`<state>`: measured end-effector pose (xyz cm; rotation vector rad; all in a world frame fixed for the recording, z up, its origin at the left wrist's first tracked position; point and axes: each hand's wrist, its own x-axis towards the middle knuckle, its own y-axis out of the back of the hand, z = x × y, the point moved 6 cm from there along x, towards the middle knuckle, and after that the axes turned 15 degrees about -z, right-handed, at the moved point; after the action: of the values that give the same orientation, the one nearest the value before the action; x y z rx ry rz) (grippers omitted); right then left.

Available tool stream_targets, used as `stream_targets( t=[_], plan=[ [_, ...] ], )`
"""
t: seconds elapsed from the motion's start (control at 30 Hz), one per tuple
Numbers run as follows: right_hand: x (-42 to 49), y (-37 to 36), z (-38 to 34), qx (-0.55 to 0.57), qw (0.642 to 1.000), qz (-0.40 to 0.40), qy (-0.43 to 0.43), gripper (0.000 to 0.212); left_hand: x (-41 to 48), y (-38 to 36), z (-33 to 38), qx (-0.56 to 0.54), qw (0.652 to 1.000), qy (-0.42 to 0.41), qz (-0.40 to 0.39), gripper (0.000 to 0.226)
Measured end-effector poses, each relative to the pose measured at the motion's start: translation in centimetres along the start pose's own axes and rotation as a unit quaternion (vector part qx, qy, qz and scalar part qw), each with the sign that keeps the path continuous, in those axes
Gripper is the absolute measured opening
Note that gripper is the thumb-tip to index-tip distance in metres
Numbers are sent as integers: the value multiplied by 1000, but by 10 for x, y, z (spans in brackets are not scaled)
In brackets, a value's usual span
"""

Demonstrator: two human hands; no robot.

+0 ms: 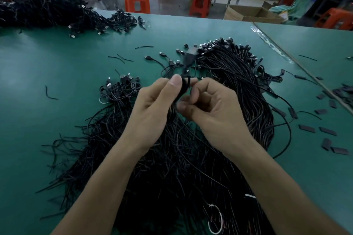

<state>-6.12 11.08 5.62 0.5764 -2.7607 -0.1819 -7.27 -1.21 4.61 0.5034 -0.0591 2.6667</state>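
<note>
Above the middle of a green table (57, 63), both hands meet over a loose heap of black cables (172, 158). The left hand (152, 105) has its fingers curled round a small coiled cable (184, 84), with the thumb pressed over the top of the loops. The right hand (215, 105) is just beside it. Its fingers are curled in, and thumb and forefinger seem to pinch the lower right edge of the same coil, though motion blur hides the exact grip.

The coil sits between the two thumbs, held clear of the heap. It stands roughly upright, and its long axis runs away from the person. A short tail climbs from the loops to a blurred plug (189, 57) beyond the fingertips. Neither hand is nearer, since both touch the cable. I judge that the left hand steadies the coil while the right wraps or ties it, so the next move turns on the right fingers passing around the coil's waist, across that axis.

A thick bundle (238, 82) lies just right of the hands, and a smaller cluster of finished coils (118, 91) lies to the left. Short black ties (50, 93) lie scattered on the table, with flat black pieces (327, 130) at the right edge. Orange stools (136, 0) and a cardboard box (248, 13) stand beyond the table. No brand, label or other writing can be read anywhere.
</note>
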Motion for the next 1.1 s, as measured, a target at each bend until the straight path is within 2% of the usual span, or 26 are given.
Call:
stream_targets(
  t=[0.1,0.17,0.33,0.4,0.5,0.57,0.67,0.73,0.87,0.93,1.03,1.1],
  plan=[
    [0,4,9,-7,999,15,-47,33,0,-4,-1,27,999,15,-34,58],
    [0,10,12,-6,998,36,-57,35,0,-1,-4,50,998,29,-25,62],
    [-3,29,11,7,989,135,-51,29,0,-4,-2,191,981,5,-18,14],
    [-4,30,6,0,986,166,-31,28,-2,-2,-3,208,978,2,19,16],
    [-4,25,1,12,985,170,-3,26,-3,1,-11,167,983,38,60,33],
    [-3,20,-2,30,987,158,15,25,-3,2,-16,144,985,65,63,34],
    [-2,11,-2,45,992,119,18,25,-3,0,-19,74,995,53,39,23],
    [-4,5,2,48,994,97,4,27,0,5,-19,35,998,38,39,4],
    [-8,6,8,42,993,106,-22,30,1,10,-14,-8,998,29,53,32],
    [-8,7,10,48,993,104,-38,30,1,6,-11,-49,998,28,29,36],
    [-11,10,16,90,987,112,-69,30,0,1,-8,-7,1000,12,-7,19],
    [-13,14,26,148,975,129,-103,30,0,2,-10,25,999,18,-18,26]
  ],
)
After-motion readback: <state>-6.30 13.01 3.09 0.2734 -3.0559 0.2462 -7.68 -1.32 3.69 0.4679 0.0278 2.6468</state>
